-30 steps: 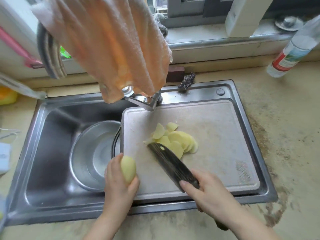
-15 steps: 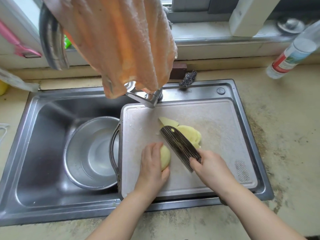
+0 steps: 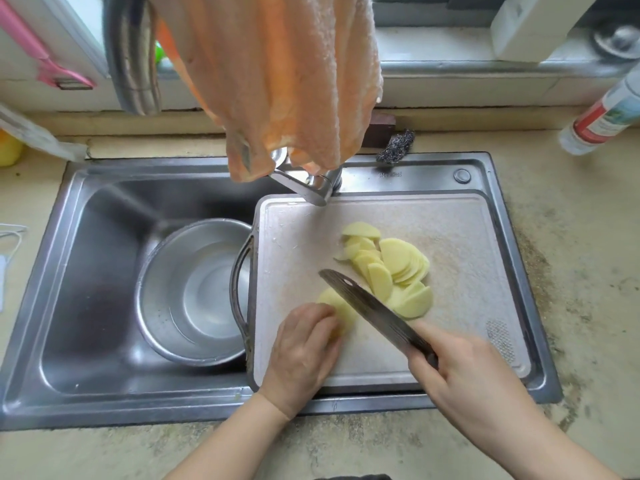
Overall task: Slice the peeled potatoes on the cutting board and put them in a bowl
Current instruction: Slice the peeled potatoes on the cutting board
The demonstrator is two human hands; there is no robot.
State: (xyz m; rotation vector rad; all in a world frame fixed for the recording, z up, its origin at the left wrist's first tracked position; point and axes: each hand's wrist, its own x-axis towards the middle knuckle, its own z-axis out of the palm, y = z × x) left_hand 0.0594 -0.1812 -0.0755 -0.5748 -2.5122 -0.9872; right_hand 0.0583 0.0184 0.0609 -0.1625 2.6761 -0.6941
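The left hand is curling over the potato at lower centre of the board, steadying it, while the right hand is gripping the knife angled just beside it. Slices are piling toward the frame's centre right, leaving bare board beyond; the bowl is waiting in the sink just left of the board's edge.

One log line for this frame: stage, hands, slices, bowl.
stage: slicing | left hand: holds potato on cutting board | right hand: grips knife | slices: on board | bowl: no slices
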